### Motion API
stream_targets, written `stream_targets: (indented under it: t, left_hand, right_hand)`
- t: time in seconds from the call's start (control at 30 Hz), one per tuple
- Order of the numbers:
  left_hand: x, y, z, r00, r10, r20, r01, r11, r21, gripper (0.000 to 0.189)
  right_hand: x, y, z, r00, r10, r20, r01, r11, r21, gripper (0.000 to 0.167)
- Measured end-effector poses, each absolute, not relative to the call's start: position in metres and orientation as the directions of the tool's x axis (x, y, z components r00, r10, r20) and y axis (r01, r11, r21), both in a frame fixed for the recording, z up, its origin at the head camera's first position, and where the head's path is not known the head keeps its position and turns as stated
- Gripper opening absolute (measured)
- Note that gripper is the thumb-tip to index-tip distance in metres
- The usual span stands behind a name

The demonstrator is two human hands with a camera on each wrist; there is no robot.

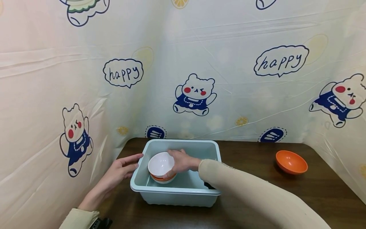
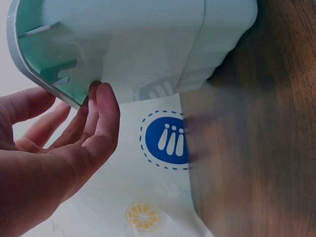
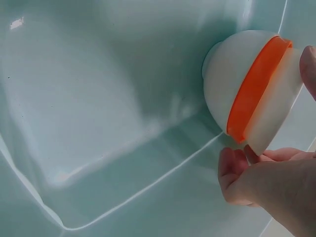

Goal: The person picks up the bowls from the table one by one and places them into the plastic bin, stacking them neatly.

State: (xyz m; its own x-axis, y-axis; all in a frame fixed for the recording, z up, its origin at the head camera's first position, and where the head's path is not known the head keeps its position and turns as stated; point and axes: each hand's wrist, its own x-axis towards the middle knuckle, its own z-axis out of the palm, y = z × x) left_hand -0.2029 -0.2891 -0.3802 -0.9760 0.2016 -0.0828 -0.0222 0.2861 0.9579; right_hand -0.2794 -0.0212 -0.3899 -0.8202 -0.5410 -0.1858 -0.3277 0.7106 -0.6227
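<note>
My right hand [image 1: 182, 161] reaches into a pale blue plastic basin [image 1: 183, 190] and grips the rim of a white bowl [image 1: 160, 164]. That bowl is tilted on top of an orange bowl [image 3: 259, 86], which sits in another white bowl [image 3: 239, 74] at the basin's left side. The right wrist view has my thumb and fingers at opposite sides of the top bowl. My left hand [image 1: 120, 170] is at the basin's left rim, its fingers extended and touching the rim and outer wall. Part of the stack is hidden behind my right hand.
A separate orange bowl [image 1: 291, 162] stands on the dark wooden table [image 1: 251, 178] to the right. Behind and along both sides hangs a printed sheet [image 1: 228, 105] with bears and lettering. The basin's walls rise around the stack.
</note>
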Motion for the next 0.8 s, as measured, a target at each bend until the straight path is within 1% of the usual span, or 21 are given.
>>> stream_targets:
  t: [0.37, 0.6, 0.8]
  left_hand:
    - [-0.2029, -0.2886, -0.38, -0.976, 0.2, -0.09, -0.031, 0.281, 0.959, 0.053]
    - [-0.2028, -0.2889, -0.3794, -0.974, 0.208, -0.085, -0.027, 0.268, 0.963, 0.053]
    - [-0.2022, -0.2891, -0.3794, -0.975, 0.206, -0.083, -0.024, 0.274, 0.961, 0.053]
  right_hand:
    - [-0.2807, -0.0199, -0.394, -0.81, -0.55, -0.203, -0.318, 0.703, -0.636, 0.104]
    - [-0.2808, -0.0211, -0.3942, -0.824, -0.53, -0.2, -0.299, 0.707, -0.641, 0.106]
    - [-0.2792, -0.0208, -0.3942, -0.82, -0.533, -0.208, -0.291, 0.702, -0.651, 0.107]
